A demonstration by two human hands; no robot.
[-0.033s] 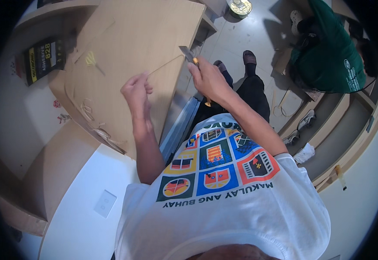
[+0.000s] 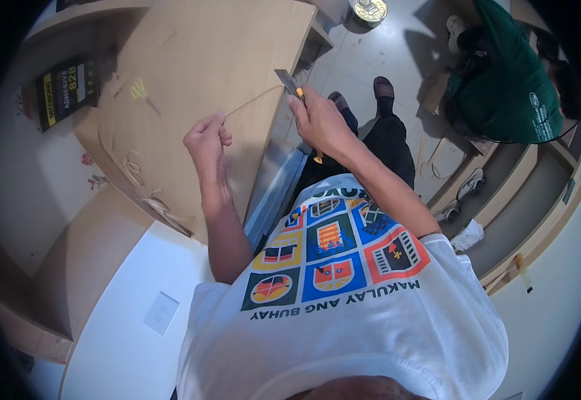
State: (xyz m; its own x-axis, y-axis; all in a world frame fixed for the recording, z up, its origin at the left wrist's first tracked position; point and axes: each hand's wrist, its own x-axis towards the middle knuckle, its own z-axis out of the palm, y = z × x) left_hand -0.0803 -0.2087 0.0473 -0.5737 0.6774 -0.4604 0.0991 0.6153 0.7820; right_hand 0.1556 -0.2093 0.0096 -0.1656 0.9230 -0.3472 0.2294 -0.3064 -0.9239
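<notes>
My left hand (image 2: 207, 139) is closed in a pinch on one end of a thin tan strip (image 2: 254, 100), above the wood-grain panel (image 2: 217, 53). The strip runs taut to the panel's right edge, by the blade of a chisel (image 2: 284, 80). My right hand (image 2: 324, 120) is wrapped round the chisel's yellow-and-black handle, whose end shows below my palm. Whether the blade touches the panel edge I cannot tell. Yellow-handled scissors (image 2: 140, 92) lie on the panel, left of my left hand.
Curled tan offcuts (image 2: 164, 210) lie along the panel's lower left edge. A dark adhesive can (image 2: 67, 93) stands at far left, a round tin (image 2: 370, 12) on the floor at the top. At right are a green cloth (image 2: 504, 87) and a shelf frame (image 2: 520, 180) with shoes.
My left hand has shifted very slightly to the left, with the strip still pinched. The right hand and chisel have hardly moved.
</notes>
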